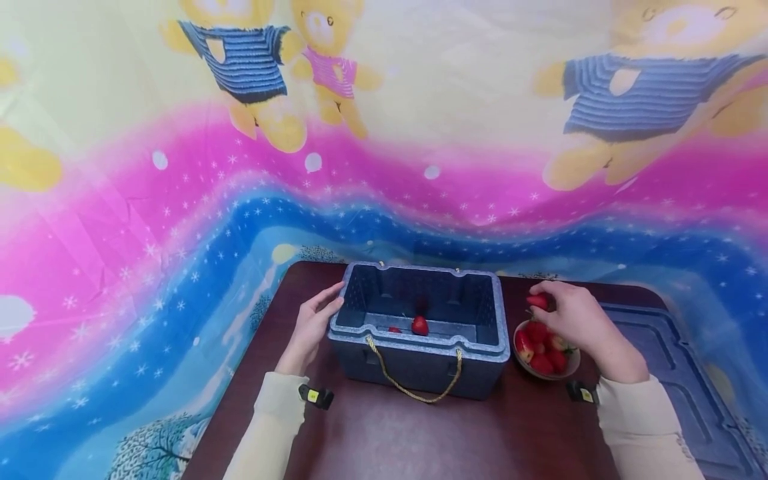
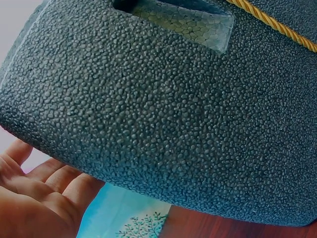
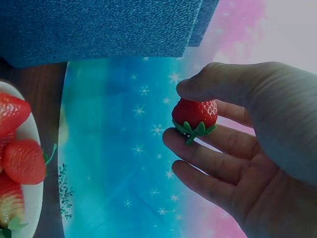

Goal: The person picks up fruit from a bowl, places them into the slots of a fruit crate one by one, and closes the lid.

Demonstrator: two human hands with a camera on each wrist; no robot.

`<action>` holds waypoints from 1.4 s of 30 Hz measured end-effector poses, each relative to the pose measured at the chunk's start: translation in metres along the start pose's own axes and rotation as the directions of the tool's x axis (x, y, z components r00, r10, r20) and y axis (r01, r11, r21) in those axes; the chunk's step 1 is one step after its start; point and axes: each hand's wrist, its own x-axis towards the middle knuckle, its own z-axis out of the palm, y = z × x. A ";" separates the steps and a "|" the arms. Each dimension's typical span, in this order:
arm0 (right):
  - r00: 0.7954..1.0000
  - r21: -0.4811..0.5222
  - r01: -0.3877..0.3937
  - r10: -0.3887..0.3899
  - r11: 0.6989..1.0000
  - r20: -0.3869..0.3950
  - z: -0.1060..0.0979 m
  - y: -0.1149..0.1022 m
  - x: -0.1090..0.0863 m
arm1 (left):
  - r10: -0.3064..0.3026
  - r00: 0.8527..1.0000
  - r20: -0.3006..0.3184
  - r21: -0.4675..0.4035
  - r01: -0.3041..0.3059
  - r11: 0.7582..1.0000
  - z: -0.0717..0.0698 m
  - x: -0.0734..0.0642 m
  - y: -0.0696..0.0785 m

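Note:
A dark blue-grey foam box (image 1: 414, 370) with gold rope handles stands lidless on the table, and two strawberries (image 1: 420, 325) lie on its floor. My left hand (image 1: 311, 327) rests against the box's left side with its fingers extended; the left wrist view shows that hand (image 2: 49, 191) beside the pebbled wall. Between thumb and fingers my right hand (image 1: 573, 317) pinches a red strawberry (image 3: 197, 113) with green leaves. That hand is above a white bowl (image 1: 547, 375) of several strawberries (image 1: 542, 363), right of the box.
A flat blue-grey lid (image 1: 666, 373) lies at the table's right side, beyond the bowl. The dark red-brown table (image 1: 414, 440) reaches a curtain (image 1: 384, 160) printed with bears and snowflakes. A gold rope (image 1: 414, 393) hangs down the box's front.

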 end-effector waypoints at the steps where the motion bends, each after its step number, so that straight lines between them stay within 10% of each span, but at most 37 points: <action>1: 1.000 0.003 -0.002 0.002 1.000 0.002 -0.001 -0.001 0.001 | 0.003 1.000 -0.001 0.000 -0.003 1.000 0.000 0.000 0.000; 42: 0.990 -0.011 0.127 -0.127 0.992 -0.065 -0.019 -0.032 0.019 | 0.000 1.000 -0.003 -0.014 0.000 1.000 0.000 -0.001 -0.001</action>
